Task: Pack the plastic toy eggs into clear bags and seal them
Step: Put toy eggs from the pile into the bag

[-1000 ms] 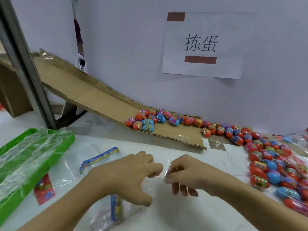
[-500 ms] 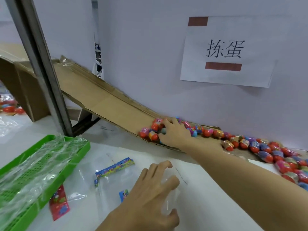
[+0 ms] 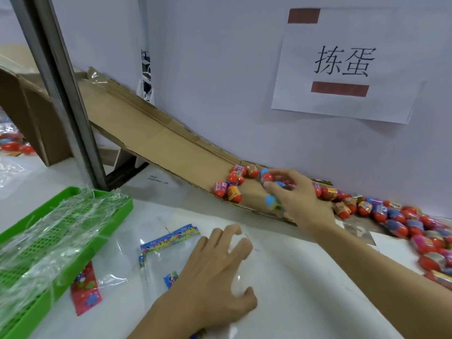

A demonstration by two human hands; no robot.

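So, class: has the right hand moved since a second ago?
Yes: the right hand went from the clear bag up to the cardboard ramp.

Glossy plastic eggs (image 3: 233,193), cardboard ramp (image 3: 156,140)

Cardboard ramp (image 3: 156,140) is sloping down along wall to white table (image 3: 305,289). Green basket (image 3: 117,211) w/ plastic film is sitting at left; paper sign (image 3: 347,69) is hanging on wall, grey metal post (image 3: 61,89) is standing upright.
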